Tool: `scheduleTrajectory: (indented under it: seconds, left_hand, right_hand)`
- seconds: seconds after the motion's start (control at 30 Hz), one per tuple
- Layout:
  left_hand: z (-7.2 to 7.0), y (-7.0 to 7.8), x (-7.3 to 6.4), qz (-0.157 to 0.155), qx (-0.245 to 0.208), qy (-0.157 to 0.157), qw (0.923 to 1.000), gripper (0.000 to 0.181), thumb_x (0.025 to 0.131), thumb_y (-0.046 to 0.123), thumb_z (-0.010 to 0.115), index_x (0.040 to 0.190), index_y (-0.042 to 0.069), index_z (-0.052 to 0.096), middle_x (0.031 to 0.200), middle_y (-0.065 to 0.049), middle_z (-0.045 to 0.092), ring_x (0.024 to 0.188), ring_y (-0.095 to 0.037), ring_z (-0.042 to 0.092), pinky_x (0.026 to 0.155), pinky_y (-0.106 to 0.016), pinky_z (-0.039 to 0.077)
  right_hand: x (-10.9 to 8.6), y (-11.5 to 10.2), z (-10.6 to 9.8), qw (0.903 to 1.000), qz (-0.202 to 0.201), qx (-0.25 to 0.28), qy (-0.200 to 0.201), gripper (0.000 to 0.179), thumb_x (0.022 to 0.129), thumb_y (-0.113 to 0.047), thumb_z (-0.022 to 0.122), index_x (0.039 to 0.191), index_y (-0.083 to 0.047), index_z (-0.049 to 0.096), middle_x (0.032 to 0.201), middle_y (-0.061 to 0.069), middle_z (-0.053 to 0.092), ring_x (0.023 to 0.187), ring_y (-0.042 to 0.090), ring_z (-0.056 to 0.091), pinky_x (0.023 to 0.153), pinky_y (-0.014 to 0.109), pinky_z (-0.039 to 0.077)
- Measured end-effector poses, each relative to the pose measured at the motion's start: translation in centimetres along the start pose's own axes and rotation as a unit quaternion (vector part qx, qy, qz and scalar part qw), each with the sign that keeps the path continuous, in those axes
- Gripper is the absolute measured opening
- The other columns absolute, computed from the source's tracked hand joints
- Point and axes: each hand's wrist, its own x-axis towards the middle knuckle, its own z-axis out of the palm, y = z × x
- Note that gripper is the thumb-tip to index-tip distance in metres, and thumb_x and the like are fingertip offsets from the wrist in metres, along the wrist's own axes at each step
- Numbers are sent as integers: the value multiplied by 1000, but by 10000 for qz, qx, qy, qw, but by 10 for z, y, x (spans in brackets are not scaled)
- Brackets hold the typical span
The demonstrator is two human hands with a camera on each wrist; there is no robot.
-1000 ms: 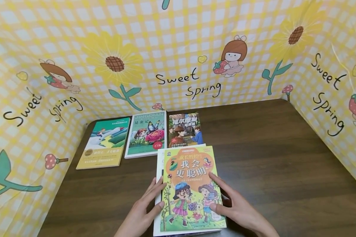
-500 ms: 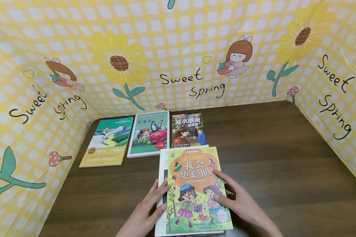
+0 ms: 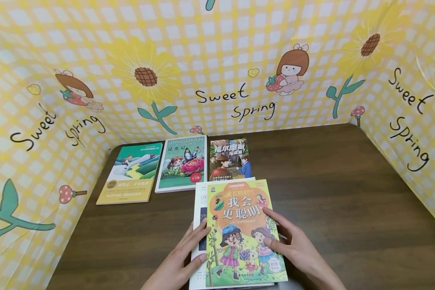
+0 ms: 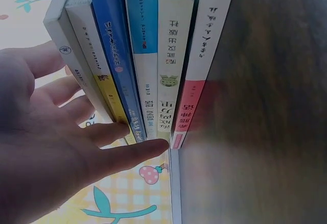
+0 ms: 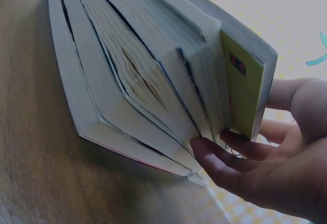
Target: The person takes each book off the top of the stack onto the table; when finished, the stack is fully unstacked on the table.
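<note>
Book stack between two hands; three books beyond

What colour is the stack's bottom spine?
The spine is white and pinkish red, clearest in left wrist view.

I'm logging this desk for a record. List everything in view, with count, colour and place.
Top book: 1, yellow-green with an orange patch, uppermost between the hands.
Stacked books: at least five, white, blue, yellow and pink spines, under the top book.
Snow-goose-style cover book: 1, green and yellow, flat at far left.
Butterfly book: 1, green and white, flat beside it.
Two-figure cover book: 1, multicoloured, flat, right of the butterfly book.
Table: 1, dark brown, beneath.
Checked cloth: count unclear, yellow and white, around back and sides.
Left hand: 1, bare, at the stacked books' left side.
Right hand: 1, bare, at their right side.
</note>
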Motion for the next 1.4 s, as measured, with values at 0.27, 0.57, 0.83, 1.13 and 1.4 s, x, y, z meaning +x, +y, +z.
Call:
scheduleTrajectory:
  seconds: [0.27,0.57,0.83,1.13,1.4]
  left_hand:
    - [0,-2,0,-58,-76,-62,9999,54,97,43,53,148,39,34,159,14,15,147,-33,0,107,-67,17]
    - [0,-1,0,-55,-149,-74,9998,55,97,42,53,148,39,33,160,14,13,147,-32,-1,108,-66,17]
    - [1,-1,0,-80,-128,-40,9999,55,97,43,53,148,40,33,159,14,13,147,-31,-1,107,-66,20]
    - [1,-2,-1,-80,-101,-55,9999,56,97,43,54,149,38,32,160,13,13,147,-33,0,107,-67,19]
    - [-4,-3,0,-312,-68,89,9995,65,93,40,61,151,26,34,162,2,8,146,-36,8,106,-65,24]
  right_hand:
    - [-2,2,-1,9997,-11,224,45,67,88,-19,71,147,-27,40,145,20,37,108,31,57,77,37,56]
    - [-2,1,0,9999,-25,151,64,67,89,-18,71,148,-25,39,143,21,38,106,30,57,76,36,55]
    - [-1,1,0,10000,-38,45,70,67,88,-19,71,147,-28,40,143,19,39,107,30,56,77,35,55]
    - [-1,2,1,9998,42,163,48,68,88,-20,71,148,-29,39,141,20,42,105,28,58,77,36,55]
    - [-9,-2,-8,9996,8,273,32,70,89,-19,71,150,-26,36,133,25,49,99,28,64,74,38,57]
